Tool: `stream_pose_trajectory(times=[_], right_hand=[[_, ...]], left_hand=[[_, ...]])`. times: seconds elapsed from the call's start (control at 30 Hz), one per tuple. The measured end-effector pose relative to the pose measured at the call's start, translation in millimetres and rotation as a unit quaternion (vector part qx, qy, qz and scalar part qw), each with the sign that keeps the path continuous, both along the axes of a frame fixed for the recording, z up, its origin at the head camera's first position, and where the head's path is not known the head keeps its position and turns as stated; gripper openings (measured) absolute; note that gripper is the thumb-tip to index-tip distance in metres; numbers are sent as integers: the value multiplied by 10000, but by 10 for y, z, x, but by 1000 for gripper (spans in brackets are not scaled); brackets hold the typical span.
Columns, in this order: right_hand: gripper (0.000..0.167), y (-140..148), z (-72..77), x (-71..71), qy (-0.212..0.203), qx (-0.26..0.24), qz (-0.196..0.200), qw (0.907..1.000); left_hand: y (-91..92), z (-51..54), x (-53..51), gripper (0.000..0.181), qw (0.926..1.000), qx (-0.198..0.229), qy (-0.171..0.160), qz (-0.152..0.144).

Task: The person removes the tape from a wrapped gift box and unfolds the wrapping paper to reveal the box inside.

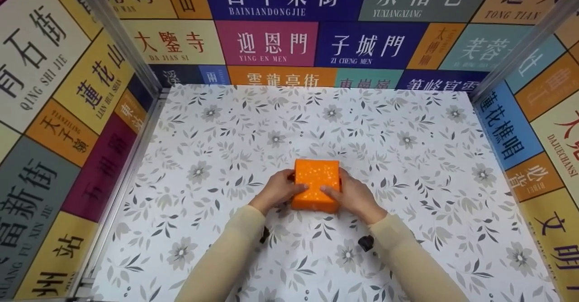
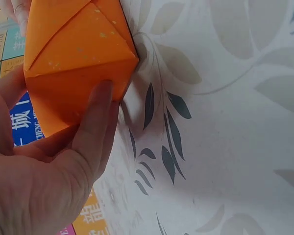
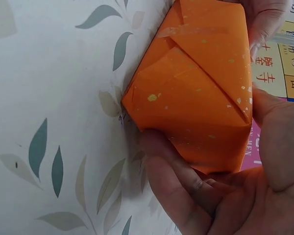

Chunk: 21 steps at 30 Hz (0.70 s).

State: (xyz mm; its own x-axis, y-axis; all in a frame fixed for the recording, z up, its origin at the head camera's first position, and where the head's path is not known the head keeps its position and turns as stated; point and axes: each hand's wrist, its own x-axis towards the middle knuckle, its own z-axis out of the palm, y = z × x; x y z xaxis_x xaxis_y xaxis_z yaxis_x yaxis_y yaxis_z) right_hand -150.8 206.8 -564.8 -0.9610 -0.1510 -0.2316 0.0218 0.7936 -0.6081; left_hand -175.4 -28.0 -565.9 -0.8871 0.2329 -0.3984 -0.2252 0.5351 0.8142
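A box wrapped in orange paper with light specks point(image 1: 316, 177) is at the middle of the flower-patterned table. My left hand point(image 1: 281, 188) grips its left side, thumb on the near part of the upper face. From the opposite side my right hand point(image 1: 355, 194) holds it the same way. In the left wrist view, folded paper flaps show on the box point(image 2: 78, 49), and the left fingers point(image 2: 95, 122) lie along one end. Clear tape crosses a fold on the box point(image 3: 191, 83) in the right wrist view, where the right fingers point(image 3: 171, 171) reach its lower edge.
The white tabletop point(image 1: 244, 116) bears grey flowers and leaves. Panels with coloured street-name signs point(image 1: 271, 44) stand behind it and on both sides. Metal posts point(image 1: 131, 44) rise at the back corners. Small black pieces point(image 1: 365, 243) show by both wrists.
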Motion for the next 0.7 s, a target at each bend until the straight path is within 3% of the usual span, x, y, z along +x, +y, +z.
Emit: stream_pose_trajectory(times=[0.23, 0.4, 0.53, 0.7], right_hand=[[108, 52, 40, 7, -206, -320, -173, 9991], [115, 49, 97, 20, -210, -473, -208, 9984], [115, 31, 136, 49, -156, -490, -191, 9985], [112, 16, 167, 89, 27, -591, -129, 9982]], left_hand=[[5, 41, 43, 65, 9996, 236, 126, 123], [11, 74, 56, 77, 9986, 422, 123, 307], [16, 119, 65, 83, 9987, 281, 132, 392], [-13, 173, 73, 74, 9978, 164, 404, 505]])
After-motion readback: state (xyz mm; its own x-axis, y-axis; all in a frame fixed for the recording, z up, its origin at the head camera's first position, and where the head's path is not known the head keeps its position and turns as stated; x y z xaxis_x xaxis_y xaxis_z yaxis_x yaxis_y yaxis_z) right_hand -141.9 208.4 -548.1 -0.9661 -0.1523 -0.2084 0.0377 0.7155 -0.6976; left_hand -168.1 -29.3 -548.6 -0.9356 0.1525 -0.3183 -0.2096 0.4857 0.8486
